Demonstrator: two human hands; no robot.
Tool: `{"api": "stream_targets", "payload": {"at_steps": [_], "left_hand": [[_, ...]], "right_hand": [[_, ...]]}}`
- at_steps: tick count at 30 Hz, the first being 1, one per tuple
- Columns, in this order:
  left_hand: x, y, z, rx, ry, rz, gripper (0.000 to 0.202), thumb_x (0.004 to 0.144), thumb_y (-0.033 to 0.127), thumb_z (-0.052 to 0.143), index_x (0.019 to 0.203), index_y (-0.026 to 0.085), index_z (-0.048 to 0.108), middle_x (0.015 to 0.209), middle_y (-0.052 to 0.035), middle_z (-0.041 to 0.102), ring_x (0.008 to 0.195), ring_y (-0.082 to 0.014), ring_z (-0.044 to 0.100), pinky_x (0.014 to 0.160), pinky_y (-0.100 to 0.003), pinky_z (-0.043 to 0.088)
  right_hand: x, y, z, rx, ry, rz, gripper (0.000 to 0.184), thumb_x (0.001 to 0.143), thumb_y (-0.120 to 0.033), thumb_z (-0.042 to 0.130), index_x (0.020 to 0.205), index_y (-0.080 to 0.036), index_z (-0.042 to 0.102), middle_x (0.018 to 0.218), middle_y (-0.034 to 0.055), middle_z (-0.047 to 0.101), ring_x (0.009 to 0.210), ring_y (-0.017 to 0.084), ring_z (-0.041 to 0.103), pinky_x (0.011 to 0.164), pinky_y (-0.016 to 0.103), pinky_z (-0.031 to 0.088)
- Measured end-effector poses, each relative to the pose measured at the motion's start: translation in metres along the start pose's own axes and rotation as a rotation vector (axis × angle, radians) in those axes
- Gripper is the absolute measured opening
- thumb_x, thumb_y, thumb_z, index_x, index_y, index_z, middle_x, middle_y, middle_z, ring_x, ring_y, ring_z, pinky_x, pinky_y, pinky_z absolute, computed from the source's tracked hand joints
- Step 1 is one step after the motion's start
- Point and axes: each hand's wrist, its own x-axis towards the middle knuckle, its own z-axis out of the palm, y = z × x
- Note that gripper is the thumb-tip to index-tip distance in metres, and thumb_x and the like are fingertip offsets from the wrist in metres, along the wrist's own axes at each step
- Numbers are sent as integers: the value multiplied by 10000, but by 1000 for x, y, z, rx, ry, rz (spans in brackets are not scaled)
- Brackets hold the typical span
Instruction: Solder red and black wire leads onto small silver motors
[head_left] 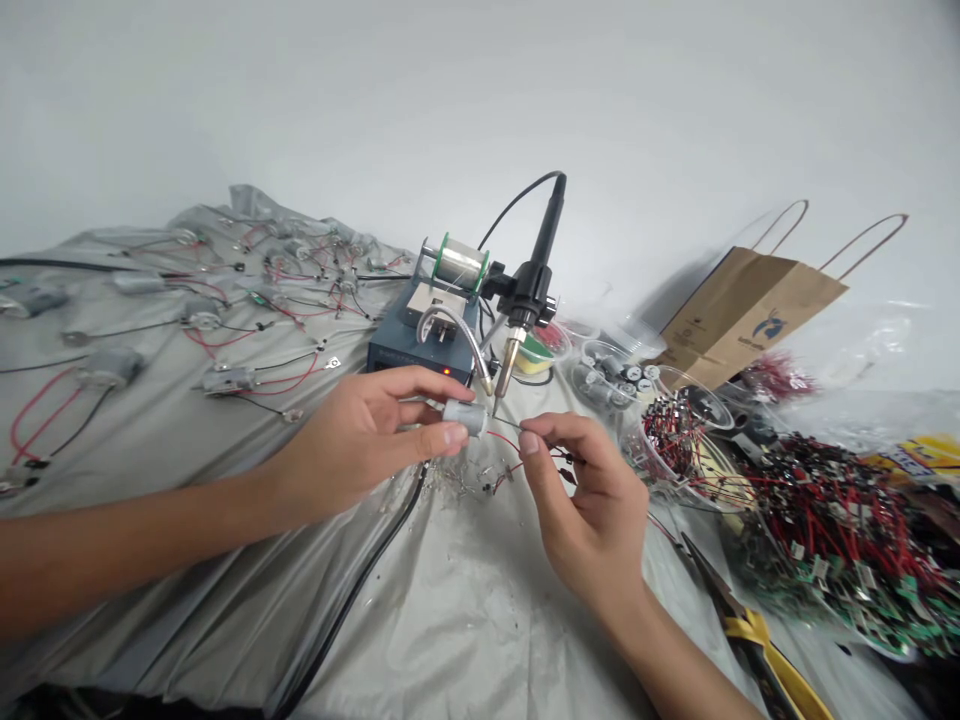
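Between the thumb and fingers of my left hand (379,425) is a small grey cylindrical motor (466,416). My right hand (585,490) pinches a thin wire (510,425) whose other end reaches the motor's right end. A red wire (502,438) also runs from that end toward my right hand. Just above them, the tip of a soldering iron (510,365) points down, close to the motor end; whether it touches is too small to tell. The iron is clamped in a stand. Beside it a curved metal tube (469,335) ends near the tip.
A blue soldering station (405,345) carries a solder spool (459,265). Wired motors (229,380) lie across the cloth at left. At right are a tub of motors (615,375), a heap of wired boards (847,540), a paper bag (750,310) and yellow-black pliers (750,635).
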Motion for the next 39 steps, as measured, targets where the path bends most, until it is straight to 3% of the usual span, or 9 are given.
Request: {"api": "stream_targets", "payload": {"at_steps": [5, 15, 20, 25, 33, 39], "left_hand": [[-1, 3, 0, 1, 0, -19, 305, 863, 337, 908, 1137, 236, 822, 774, 28, 794, 772, -136, 759, 721, -214, 607], [-2, 5, 0, 11, -16, -19, 284, 897, 318, 879, 1154, 224, 806, 935, -21, 835, 839, -145, 739, 758, -237, 573], [-4, 5, -2, 53, -4, -56, 365, 858, 416, 909, 1161, 238, 808, 881, -28, 821, 806, -182, 736, 730, -273, 564], [-2, 2, -2, 60, -1, -65, 397, 842, 455, 919, 1170, 259, 812, 991, -51, 841, 887, -220, 763, 764, -300, 578], [-3, 10, -1, 57, 3, -63, 320, 873, 353, 884, 1156, 229, 801, 859, -7, 814, 782, -157, 717, 721, -250, 543], [-3, 17, 2, 109, 27, -27, 290, 875, 329, 876, 1133, 216, 806, 664, 52, 692, 670, -132, 652, 608, -217, 469]], "right_hand": [[0, -1, 0, -10, 1, -6, 123, 1015, -137, 688, 1025, -259, 703, 865, -60, 729, 774, 75, 681, 723, 174, 547], [-1, 0, 0, -36, -2, -24, 135, 1015, -126, 675, 1026, -259, 696, 875, -61, 728, 773, 70, 679, 708, 170, 545], [-1, -2, -1, -62, -11, -48, 136, 1011, -120, 672, 1022, -255, 685, 867, -65, 714, 771, 67, 668, 735, 172, 548], [-1, -2, -2, -67, -14, -45, 135, 1016, -122, 666, 1026, -255, 680, 865, -66, 710, 764, 65, 664, 724, 167, 543], [-1, -1, -2, -37, 5, -41, 140, 1014, -120, 671, 1031, -258, 690, 859, -57, 712, 759, 83, 660, 714, 195, 543], [-1, 2, -3, -28, 35, -9, 117, 1010, -138, 687, 1023, -253, 707, 854, -41, 721, 759, 103, 660, 712, 226, 545]]}}
